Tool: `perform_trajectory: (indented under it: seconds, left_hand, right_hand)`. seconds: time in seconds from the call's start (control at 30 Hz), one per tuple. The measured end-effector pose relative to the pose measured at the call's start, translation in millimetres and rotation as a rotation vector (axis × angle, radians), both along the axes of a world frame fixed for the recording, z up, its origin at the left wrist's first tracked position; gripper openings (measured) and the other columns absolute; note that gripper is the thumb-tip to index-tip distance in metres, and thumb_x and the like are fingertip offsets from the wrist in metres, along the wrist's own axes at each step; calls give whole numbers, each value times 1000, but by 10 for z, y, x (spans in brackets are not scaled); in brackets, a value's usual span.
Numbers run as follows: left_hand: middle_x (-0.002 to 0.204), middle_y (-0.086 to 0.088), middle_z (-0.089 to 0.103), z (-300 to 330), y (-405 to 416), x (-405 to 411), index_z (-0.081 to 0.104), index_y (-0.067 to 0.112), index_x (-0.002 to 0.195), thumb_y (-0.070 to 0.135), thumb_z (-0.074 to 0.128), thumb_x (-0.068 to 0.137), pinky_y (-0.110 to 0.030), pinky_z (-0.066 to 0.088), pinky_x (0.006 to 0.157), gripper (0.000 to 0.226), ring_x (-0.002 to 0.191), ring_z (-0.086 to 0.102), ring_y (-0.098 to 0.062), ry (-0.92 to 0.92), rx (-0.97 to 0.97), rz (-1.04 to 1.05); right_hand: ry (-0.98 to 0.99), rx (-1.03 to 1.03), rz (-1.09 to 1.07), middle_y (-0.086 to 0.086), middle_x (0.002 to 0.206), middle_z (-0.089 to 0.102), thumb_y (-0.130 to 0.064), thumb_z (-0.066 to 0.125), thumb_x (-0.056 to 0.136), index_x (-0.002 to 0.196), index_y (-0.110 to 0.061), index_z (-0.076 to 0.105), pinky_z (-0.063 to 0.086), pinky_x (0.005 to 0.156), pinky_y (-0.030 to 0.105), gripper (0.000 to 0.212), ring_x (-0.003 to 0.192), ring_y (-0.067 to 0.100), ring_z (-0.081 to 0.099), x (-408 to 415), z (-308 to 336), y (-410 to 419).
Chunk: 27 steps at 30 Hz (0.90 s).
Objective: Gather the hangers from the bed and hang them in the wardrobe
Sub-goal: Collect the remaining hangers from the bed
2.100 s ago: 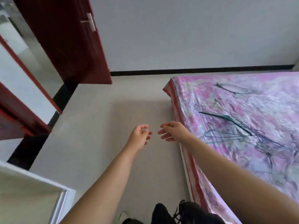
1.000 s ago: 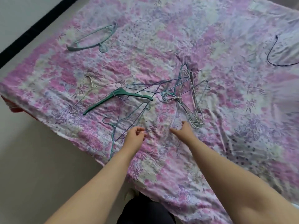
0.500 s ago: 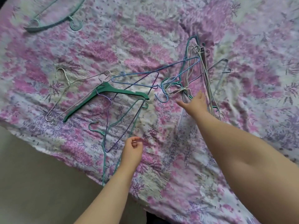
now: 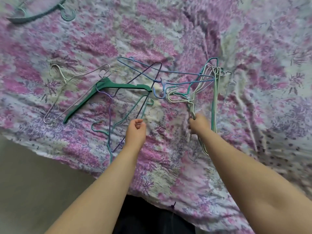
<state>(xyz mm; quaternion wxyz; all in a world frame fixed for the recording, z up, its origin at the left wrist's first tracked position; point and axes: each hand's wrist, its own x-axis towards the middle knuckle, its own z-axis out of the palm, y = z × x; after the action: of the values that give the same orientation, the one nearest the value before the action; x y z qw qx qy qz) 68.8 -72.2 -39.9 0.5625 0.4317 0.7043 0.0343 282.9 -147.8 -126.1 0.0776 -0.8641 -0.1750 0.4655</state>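
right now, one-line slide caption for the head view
Right hand grips bundled pale wire hangers on floral pink bedsheet; left hand curled beside.

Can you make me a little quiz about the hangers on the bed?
1. True or false: the right hand grips a bunch of wire hangers.
2. What colour is the thick plastic hanger in the middle of the pile?
A. red
B. green
C. yellow
3. Fill the gap: one more hanger lies by itself at the top ____ corner of the picture, on the flowery bedsheet.

Key
1. true
2. B
3. left
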Motion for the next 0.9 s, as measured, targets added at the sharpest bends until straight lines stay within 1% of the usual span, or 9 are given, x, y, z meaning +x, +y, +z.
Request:
perform_trajectory:
  seconds: [0.13, 0.23, 0.3, 0.37, 0.4, 0.47, 0.53, 0.63, 0.9]
  left_hand:
    - [136, -3, 48, 172, 293, 72, 38, 15, 142, 61, 36, 93, -37, 37, 99, 67, 126, 45, -23, -190, -110, 56]
    - [149, -7, 40, 288, 573, 92, 28, 18, 150, 77, 33, 78, -43, 30, 112, 92, 136, 40, -26, -427, -215, 183]
    - [138, -6, 52, 377, 725, 147, 38, 22, 141, 69, 41, 85, -41, 42, 105, 73, 122, 56, -25, -482, -269, 155]
    - [121, -7, 62, 444, 772, 210, 50, 17, 122, 51, 55, 91, -29, 55, 72, 46, 90, 68, -18, -446, -342, 80]
    - [112, -7, 65, 459, 777, 236, 54, 12, 116, 39, 57, 95, -23, 48, 56, 34, 72, 65, -13, -403, -348, 48]
    - [98, -5, 69, 451, 797, 229, 59, 9, 103, 23, 46, 101, -19, 32, 43, 19, 51, 45, -9, -348, -303, 42]
    - [84, -4, 69, 517, 861, 138, 60, 10, 99, 22, 34, 105, -20, 28, 41, 29, 42, 36, -8, -313, -167, 1]
    - [69, -1, 61, 661, 1094, -98, 60, 12, 108, 27, 30, 106, -20, 27, 43, 34, 40, 36, -10, -276, 37, -161]
    - [66, -5, 51, 843, 1755, -783, 62, 18, 106, 38, 31, 104, -23, 25, 43, 37, 46, 30, -14, -261, 191, -8]
  right_hand:
    - [-110, 39, 95, 16, 85, 59, -24, 40, 98, 104, -13, 48, 46, 67, 41, 16, 77, 36, 58, -374, 357, -286]
    - [-158, 44, 78, 12, 75, 51, -18, 39, 98, 96, -16, 43, 36, 57, 37, 5, 69, 35, 53, -693, 507, -575]
    - [-198, 17, 35, 13, 70, 51, -19, 37, 99, 95, -17, 42, 32, 53, 34, 6, 62, 34, 50, -914, 570, -730]
    - [-228, -3, -9, 13, 66, 51, -21, 35, 100, 97, -17, 43, 28, 50, 32, 9, 57, 32, 48, -1148, 622, -832]
    - [-245, -11, -27, 13, 65, 51, -20, 35, 100, 98, -17, 43, 27, 49, 32, 8, 56, 32, 47, -1261, 644, -859]
    - [-269, -16, -60, 12, 67, 51, -16, 36, 98, 98, -17, 43, 26, 48, 32, 7, 56, 32, 47, -1455, 688, -856]
    - [-266, 9, -90, 11, 68, 49, -15, 37, 98, 97, -16, 42, 24, 48, 32, 6, 54, 28, 42, -1617, 760, -790]
    - [-213, 36, -147, 8, 62, 41, -11, 38, 97, 92, -18, 39, 20, 48, 31, 8, 50, 24, 32, -1781, 886, -699]
    - [-324, -35, 118, 3, 68, 53, -20, 40, 96, 103, -23, 47, 27, 46, 31, 10, 56, 29, 47, -1885, 1152, -669]
